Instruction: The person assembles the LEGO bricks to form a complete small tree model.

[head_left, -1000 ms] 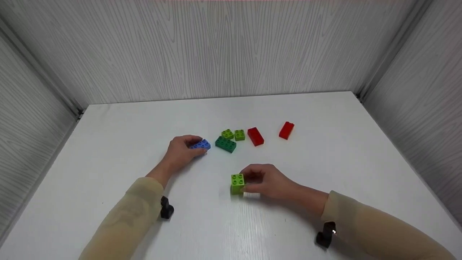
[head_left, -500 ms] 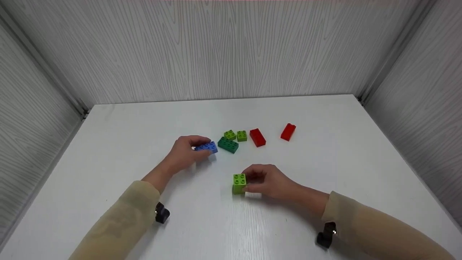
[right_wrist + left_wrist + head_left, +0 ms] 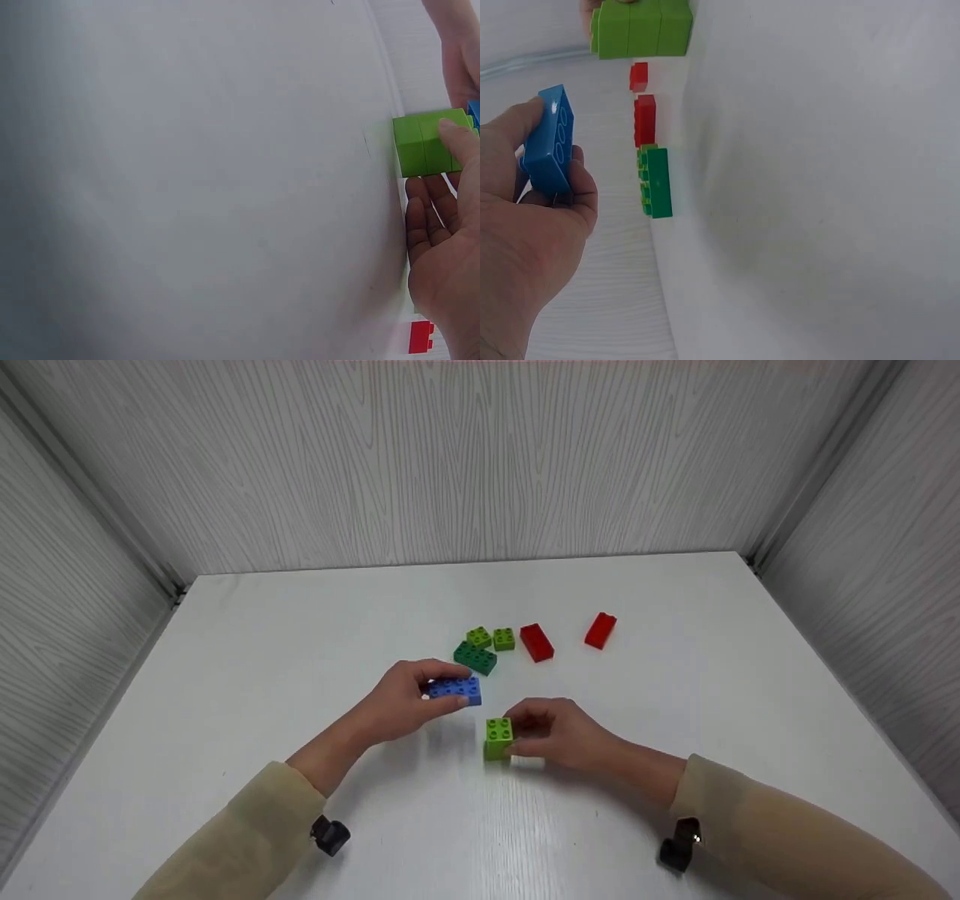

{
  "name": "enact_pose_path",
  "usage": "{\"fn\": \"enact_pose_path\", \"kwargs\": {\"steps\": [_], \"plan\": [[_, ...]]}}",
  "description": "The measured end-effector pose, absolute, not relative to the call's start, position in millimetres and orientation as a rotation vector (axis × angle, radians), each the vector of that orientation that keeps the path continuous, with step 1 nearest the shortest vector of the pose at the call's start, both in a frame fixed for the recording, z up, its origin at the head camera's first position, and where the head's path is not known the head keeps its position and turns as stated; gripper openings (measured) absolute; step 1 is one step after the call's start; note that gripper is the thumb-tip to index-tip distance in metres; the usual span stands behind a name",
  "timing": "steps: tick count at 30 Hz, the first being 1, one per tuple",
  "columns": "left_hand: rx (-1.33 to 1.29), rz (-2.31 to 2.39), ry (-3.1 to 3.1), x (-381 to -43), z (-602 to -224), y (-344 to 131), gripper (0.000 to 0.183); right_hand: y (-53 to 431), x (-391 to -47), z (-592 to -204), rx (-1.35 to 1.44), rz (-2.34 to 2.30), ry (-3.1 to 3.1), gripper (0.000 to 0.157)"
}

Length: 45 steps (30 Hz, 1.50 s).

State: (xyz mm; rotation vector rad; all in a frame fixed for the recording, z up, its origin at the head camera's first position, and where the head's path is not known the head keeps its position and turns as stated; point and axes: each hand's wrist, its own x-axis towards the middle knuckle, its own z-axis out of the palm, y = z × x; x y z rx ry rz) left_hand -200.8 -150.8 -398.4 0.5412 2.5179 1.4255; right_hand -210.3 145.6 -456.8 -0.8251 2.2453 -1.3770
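Sliding nearer the person and over to the right since half a second ago, the blue brick (image 3: 456,690) is travelling in the left hand (image 3: 401,703), which is pinching it between thumb and fingers. Earlier it was sitting level with the dark green brick (image 3: 475,658), just to its left; now it is hanging above the bench (image 3: 300,615), in front of that brick and near the light green stack (image 3: 499,739), but apart from it. Its studs are facing up.

Meanwhile the right hand (image 3: 566,735) is keeping its place, gripping the stack from the right side with thumb and fingers. Seams are showing in the stack in both wrist views, and it is standing upright, studs on top.

Farther back, one small light green brick (image 3: 478,637) and another small light green brick (image 3: 504,640) are lying side by side, just behind the dark green one. One red brick (image 3: 537,643) is lying to their right, and a second red brick (image 3: 600,631) is resting farther right. These five are staying where they were.
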Motion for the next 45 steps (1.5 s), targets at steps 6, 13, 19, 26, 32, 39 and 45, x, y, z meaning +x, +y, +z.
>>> {"fn": "enact_pose_path", "kwargs": {"steps": [6,13,19,26,32,39,45], "plan": [[0.657,1.452,2.488,-184,-402,-147,0.04,146,-209,-459,-0.853,-1.387,2.262,0.033],[0.78,1.452,2.474,-176,-407,-138,0.037,148,-209,-459,-0.863,-1.397,2.238,0.032],[0.81,1.424,2.481,-173,-410,-132,0.036,148,-207,-458,-0.844,-1.386,2.237,0.033],[0.799,1.405,2.483,-169,-413,-132,0.036,146,-205,-459,-0.831,-1.397,2.224,0.032],[0.81,1.405,2.501,-170,-413,-131,0.036,146,-205,-456,-0.848,-1.407,2.22,0.034],[0.813,1.392,2.523,-171,-413,-127,0.036,146,-206,-455,-0.823,-1.376,2.238,0.036],[0.757,1.408,2.529,-170,-412,-125,0.038,146,-207,-456,-0.824,-1.366,2.242,0.035]]}}
